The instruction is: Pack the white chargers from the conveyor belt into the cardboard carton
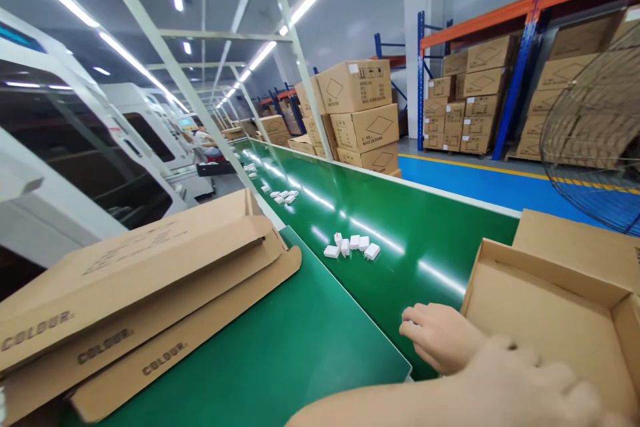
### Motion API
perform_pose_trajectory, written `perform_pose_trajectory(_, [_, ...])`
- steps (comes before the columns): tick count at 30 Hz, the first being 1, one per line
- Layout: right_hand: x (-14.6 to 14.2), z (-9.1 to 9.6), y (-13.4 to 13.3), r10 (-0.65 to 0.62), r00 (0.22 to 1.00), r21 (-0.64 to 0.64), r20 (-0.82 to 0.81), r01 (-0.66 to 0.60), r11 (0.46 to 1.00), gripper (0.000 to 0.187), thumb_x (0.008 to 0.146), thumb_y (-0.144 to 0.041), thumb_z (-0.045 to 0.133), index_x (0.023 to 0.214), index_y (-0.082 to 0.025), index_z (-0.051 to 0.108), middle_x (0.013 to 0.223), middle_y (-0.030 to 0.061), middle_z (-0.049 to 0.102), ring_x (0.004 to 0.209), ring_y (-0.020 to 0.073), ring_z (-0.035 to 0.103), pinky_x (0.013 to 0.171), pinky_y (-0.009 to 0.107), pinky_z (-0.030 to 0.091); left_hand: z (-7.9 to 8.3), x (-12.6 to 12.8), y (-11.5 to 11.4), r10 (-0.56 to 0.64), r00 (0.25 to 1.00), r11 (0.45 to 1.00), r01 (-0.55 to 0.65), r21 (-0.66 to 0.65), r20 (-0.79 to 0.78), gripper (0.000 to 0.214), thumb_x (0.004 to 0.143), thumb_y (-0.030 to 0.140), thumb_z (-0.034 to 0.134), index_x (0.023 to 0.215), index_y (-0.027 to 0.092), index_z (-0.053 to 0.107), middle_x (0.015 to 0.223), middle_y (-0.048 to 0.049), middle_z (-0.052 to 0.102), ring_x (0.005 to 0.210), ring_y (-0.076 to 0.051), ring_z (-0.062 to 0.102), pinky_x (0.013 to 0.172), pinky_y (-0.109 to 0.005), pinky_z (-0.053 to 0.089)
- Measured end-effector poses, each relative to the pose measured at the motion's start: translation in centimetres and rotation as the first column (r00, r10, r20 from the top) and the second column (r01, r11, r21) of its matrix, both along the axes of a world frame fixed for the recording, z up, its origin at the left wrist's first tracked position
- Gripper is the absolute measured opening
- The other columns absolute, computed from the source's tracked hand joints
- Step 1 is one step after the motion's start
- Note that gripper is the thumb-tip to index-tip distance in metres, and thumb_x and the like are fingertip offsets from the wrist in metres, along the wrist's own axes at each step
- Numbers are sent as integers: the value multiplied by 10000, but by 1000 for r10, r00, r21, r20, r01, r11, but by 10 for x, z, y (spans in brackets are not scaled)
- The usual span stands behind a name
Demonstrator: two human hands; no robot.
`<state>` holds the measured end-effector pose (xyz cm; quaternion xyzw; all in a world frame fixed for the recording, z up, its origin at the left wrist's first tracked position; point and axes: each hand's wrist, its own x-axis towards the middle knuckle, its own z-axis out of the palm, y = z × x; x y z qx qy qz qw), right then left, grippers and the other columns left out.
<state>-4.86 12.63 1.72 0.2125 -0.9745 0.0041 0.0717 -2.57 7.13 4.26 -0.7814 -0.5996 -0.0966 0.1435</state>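
My right hand (440, 335) reaches over the green conveyor belt (400, 213), just left of an open cardboard tray box (545, 320). Its fingers are curled, and a tiny pale spot shows among them; what they hold, if anything, I cannot make out. My left forearm crosses the bottom of the view, and my left hand (540, 380) is at the near side of the tray, overlapping my right wrist. Motion smears its fingers. Farther up the belt lies a loose group of small white plug chargers (355, 242), apart from both hands.
Flattened-looking cardboard boxes (150, 293) marked COLOUR are stacked on the green side table (280, 340) at left. More white chargers (285, 197) lie farther along the belt. Big cartons (365, 127) stand beyond it. A fan (595, 127) is at right, white machines (75, 133) at left.
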Motion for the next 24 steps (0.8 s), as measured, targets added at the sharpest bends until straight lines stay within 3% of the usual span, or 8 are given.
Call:
perform_pose_trajectory(3, [-20,-16,-4,-11,999,34,37,10,999,79,803,-215,631,727,-193,636,726,11,643,659,183,604,563,313,512,5,-50,-38,61,988,998,-60,-10,143,380,813,423,577,1051,128,551,1003,-63,633,941,-201,564,901,-350,406])
perform_pose_trajectory(6, [-43,-29,13,-66,996,104,62,60,993,237,845,-333,613,689,-158,642,692,7,636,659,157,604,659,351,540,7,-101,-76,348,849,937,-334,-108,398,445,823,475,568,1182,217,514,1172,-27,599,1078,-186,533,995,-325,371])
perform_pose_trajectory(7, [-53,-32,21,-88,993,140,73,77,987,227,855,-318,612,715,-144,650,718,9,648,675,146,612,688,345,539,4,-119,-86,513,730,854,-488,-180,452,392,852,431,538,1195,242,512,1196,-20,591,1089,-181,532,973,-311,391])
perform_pose_trajectory(9, [-79,-38,36,-151,984,219,96,127,968,138,867,-259,614,829,-132,654,796,14,663,723,142,628,712,339,537,-6,-157,-99,787,418,583,-744,-326,454,308,894,323,467,1179,224,530,1161,-46,607,1075,-199,546,911,-314,428])
perform_pose_trajectory(11, [-112,-43,47,-225,969,290,106,186,939,113,880,-234,608,932,-136,628,851,17,657,764,155,637,701,341,543,-22,-195,-104,893,195,365,-842,-398,406,295,900,247,425,1161,162,535,1110,-99,617,1047,-237,561,868,-343,444])
perform_pose_trajectory(14, [-164,-56,51,-261,961,344,86,218,913,181,885,-252,601,1026,-139,601,934,36,635,803,167,627,677,334,550,-47,-246,-102,920,76,246,-876,-415,384,335,876,175,416,1192,96,496,1122,-154,589,1056,-272,549,844,-357,447])
perform_pose_trajectory(18, [-218,-80,43,-122,992,353,41,99,930,257,888,-228,590,1134,-163,558,1071,61,597,885,186,606,678,327,548,-71,-300,-89,930,63,214,-894,-394,362,517,829,59,384,1344,73,345,1273,-167,494,1188,-266,440,962,-356,377])
perform_pose_trajectory(24, [-228,-104,54,191,981,321,10,-184,929,58,871,-178,582,927,-164,593,979,24,602,815,156,578,611,269,490,-98,-351,-78,939,208,320,-822,-471,274,620,696,-31,429,1290,146,410,1263,-105,520,1139,-247,448,907,-328,408])
